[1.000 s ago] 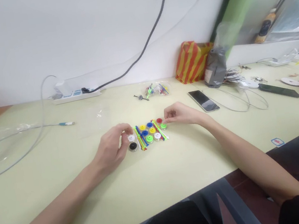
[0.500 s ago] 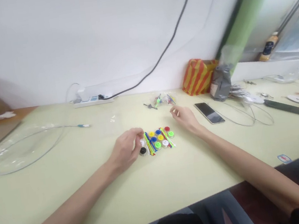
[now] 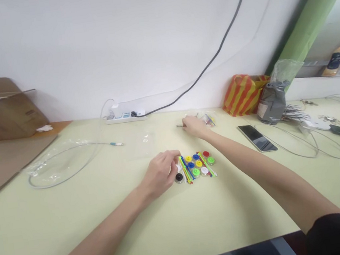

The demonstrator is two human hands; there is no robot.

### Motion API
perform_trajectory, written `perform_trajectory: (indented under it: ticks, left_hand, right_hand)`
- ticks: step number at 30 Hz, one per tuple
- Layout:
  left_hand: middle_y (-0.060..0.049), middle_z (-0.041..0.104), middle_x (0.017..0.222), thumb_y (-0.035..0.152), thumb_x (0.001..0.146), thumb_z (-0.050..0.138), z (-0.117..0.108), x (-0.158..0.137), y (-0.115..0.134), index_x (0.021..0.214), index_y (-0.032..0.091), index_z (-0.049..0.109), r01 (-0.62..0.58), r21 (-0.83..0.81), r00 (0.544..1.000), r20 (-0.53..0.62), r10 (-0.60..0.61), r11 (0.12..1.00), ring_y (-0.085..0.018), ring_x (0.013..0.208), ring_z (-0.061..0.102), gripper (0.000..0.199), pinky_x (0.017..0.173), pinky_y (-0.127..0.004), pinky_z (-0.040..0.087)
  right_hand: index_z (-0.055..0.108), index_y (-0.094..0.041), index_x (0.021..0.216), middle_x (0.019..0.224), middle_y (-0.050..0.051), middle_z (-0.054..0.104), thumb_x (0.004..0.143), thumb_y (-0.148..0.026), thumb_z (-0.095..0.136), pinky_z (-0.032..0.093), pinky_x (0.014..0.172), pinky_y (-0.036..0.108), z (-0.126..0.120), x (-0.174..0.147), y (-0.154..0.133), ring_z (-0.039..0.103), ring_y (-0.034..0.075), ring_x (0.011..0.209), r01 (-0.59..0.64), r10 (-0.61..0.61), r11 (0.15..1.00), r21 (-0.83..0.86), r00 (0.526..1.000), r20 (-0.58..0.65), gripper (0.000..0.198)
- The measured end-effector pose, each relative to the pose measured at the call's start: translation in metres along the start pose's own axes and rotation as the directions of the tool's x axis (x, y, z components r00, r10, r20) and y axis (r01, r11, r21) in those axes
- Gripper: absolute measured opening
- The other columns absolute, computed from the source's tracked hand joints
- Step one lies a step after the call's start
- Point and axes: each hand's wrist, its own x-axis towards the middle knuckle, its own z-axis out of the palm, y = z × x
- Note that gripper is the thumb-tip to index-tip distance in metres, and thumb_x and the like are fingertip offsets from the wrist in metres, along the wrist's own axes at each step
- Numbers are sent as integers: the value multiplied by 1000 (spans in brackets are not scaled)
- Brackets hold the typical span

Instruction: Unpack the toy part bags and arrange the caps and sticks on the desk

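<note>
Small round plastic pieces with coloured tops, such as the yellow disc (image 3: 188, 159) and the black disc (image 3: 179, 177), lie grouped in the middle of the table. Thin coloured plastic sticks (image 3: 186, 170) lie among them, more on the right side. My left hand (image 3: 161, 172) rests at the group's left edge, fingers curled beside a partly covered white disc; what is between its fingertips is hidden. Farther back, my right hand (image 3: 194, 126) has its fingers closed at a small dark piece (image 3: 179, 125), whose end pokes out to the left.
A clear bag of coloured parts (image 3: 207, 119) lies just behind my right hand. To the right are a phone (image 3: 257, 138), a grey pouch (image 3: 271, 104) and a striped bag (image 3: 242, 94). A coiled cable (image 3: 65, 175), a power strip (image 3: 125, 117) and a cardboard box (image 3: 5, 116) are on the left.
My right hand has moved away and left, from beside the discs to the small dark piece, now mostly covering it. My left hand stays at the group's edge. The view has turned left.
</note>
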Motion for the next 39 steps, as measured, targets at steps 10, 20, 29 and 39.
perform_trajectory:
  ticks: [10,20,29,39]
  left_hand:
    - [-4,65,96,22,99,53,1,6,4,107,20,51,20,141,993,-118,-4,990,-21,88,62,8,79,-35,48]
    - [-5,70,97,29,99,61,7,3,2,114,21,56,-84,121,996,-24,87,989,-20,87,66,17,77,-35,48]
    - [-5,71,96,26,100,59,4,6,2,104,21,59,-70,105,997,-20,73,992,-21,91,66,7,79,-36,47]
    - [-5,70,102,30,97,67,3,9,7,113,22,54,-90,111,991,-93,100,990,-22,93,66,22,80,-36,48]
  right_hand:
    - [49,-23,93,88,1,65,92,-33,59,45,70,28,-32,-108,-47,62,17,78,312,-197,731,607,948,-250,14]
    - [59,-23,89,88,1,67,84,-40,70,49,72,29,-8,-154,-43,63,18,83,210,-125,556,804,978,-169,21]
    - [77,-22,90,92,7,74,93,-51,63,50,73,31,-18,-162,-46,65,20,84,242,-144,496,834,970,-195,32]
    - [68,-22,113,105,6,73,79,-31,78,55,67,28,-13,-164,-51,69,17,81,176,-82,258,950,984,-161,37]
